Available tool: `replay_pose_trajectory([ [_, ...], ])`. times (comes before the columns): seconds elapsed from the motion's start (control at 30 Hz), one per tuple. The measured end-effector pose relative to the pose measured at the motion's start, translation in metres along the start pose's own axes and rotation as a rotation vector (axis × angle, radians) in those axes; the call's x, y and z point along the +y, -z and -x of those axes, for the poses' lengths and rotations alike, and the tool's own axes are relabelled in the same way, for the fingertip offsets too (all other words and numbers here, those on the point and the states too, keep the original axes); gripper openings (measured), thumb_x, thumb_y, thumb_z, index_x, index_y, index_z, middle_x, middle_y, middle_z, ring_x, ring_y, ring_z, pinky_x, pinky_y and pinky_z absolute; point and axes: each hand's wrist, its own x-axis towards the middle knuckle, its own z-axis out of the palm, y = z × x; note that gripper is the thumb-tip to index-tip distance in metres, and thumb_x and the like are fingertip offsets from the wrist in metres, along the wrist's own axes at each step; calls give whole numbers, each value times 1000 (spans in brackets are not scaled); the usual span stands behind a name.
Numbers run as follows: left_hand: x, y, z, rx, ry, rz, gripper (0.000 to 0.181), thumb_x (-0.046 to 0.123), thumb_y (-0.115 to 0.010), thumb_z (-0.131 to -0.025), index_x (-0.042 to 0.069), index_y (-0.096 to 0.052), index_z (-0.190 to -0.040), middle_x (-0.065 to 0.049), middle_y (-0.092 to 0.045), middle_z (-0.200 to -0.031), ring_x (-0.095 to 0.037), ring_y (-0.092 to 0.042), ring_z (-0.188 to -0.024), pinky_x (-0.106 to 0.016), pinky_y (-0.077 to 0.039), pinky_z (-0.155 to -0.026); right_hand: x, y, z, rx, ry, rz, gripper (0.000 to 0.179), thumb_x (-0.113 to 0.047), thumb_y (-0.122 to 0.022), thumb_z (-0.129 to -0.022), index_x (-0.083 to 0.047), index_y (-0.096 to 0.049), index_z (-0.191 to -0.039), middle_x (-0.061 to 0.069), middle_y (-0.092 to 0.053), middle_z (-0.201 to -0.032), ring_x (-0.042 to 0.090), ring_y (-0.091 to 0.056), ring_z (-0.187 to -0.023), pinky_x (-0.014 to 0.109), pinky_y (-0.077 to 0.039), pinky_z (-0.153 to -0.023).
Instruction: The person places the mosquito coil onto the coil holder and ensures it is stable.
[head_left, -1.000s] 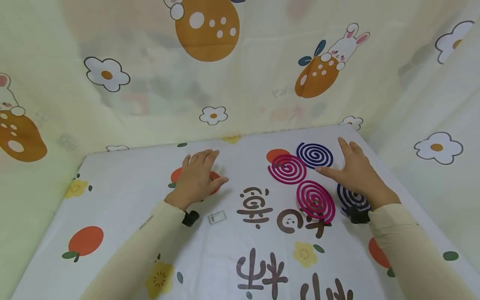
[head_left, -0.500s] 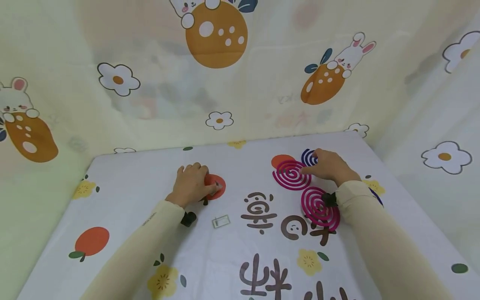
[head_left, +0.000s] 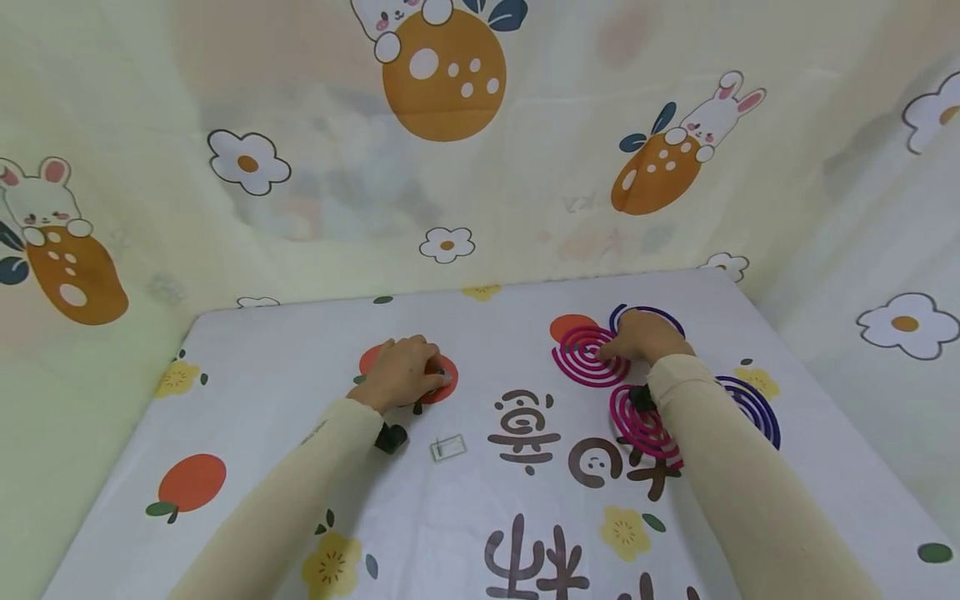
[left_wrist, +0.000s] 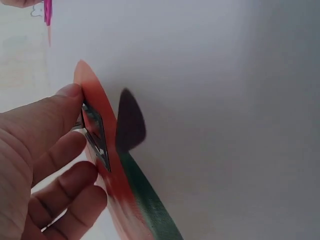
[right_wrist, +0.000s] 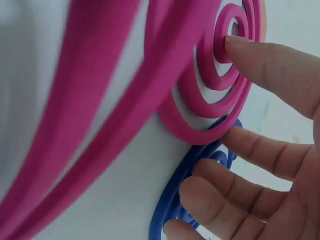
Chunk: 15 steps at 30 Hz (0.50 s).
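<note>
My left hand is over a printed orange fruit on the tablecloth. Its thumb and index finger pinch the edge of a small metal coil stand, which lies on that print. My right hand is spread over two mosquito coils at the far right. Its thumb touches the middle of the pink mosquito coil, with the index fingertip at the outer edge. The other fingers rest by the blue mosquito coil, partly covered by the hand.
A second pink coil lies nearer, partly under the right forearm. Another blue coil is to the right of that sleeve. One more metal stand lies in front of the left hand. A patterned curtain rises behind the table.
My right hand has moved left and down from above the blue coils onto the far pair. My left hand has lowered to the metal stand. The view has shifted slightly.
</note>
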Motion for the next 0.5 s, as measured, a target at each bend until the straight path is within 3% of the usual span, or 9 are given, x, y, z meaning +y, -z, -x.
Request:
replay_pose_trajectory([
  [0.1, 2, 0, -2, -20, -18, 40, 13, 29, -77, -95, 16, -73, -97, 2, -65, -98, -18, -62, -95, -54, -38, -114, 0, -1, -1, -8, -4, -10, 44, -42, -78, -90, 0, -66, -94, 14, -60, -90, 30, -55, -87, 37, -49, -68],
  [0.23, 6, 0, -6, -50, -49, 92, 8, 26, -76, -96, 19, -77, -99, 6, -66, -98, -15, -60, -94, -39, -48, -95, -1, -3, 0, 3, -9, -30, 44, -42, -78, -89, 1, -68, -94, 14, -62, -88, 30, -56, -87, 37, -49, -67],
  [0.5, 19, -2, -15, -159, -92, 175, 4, 20, -80, -94, 21, -77, -96, 4, -62, -97, -16, -56, -94, -33, -49, -86, -5, -5, 3, 15, -57, -74, 46, -43, -79, -86, 1, -71, -93, 15, -62, -90, 31, -56, -87, 36, -50, -66],
])
